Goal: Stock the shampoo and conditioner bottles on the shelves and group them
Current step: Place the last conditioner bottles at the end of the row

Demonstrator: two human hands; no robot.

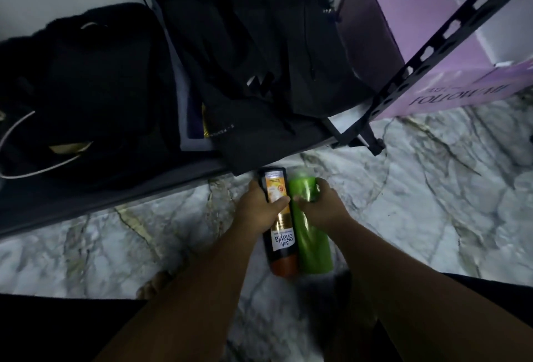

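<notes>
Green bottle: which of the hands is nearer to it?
Right. The right hand grips the green bottle itself; the left hand is just to its left, holding the black bottle alongside it.

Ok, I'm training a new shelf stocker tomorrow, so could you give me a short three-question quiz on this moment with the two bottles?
1. The left hand holds: A) a white jar; B) the black and orange bottle; C) nothing.
2. True or false: the green bottle in the right hand already stands on the shelf.
3. Fill in: the box next to the shelf's metal upright is ___ in colour.

Key: 1 B; 2 false, it is held above the floor; 3 purple.
</notes>
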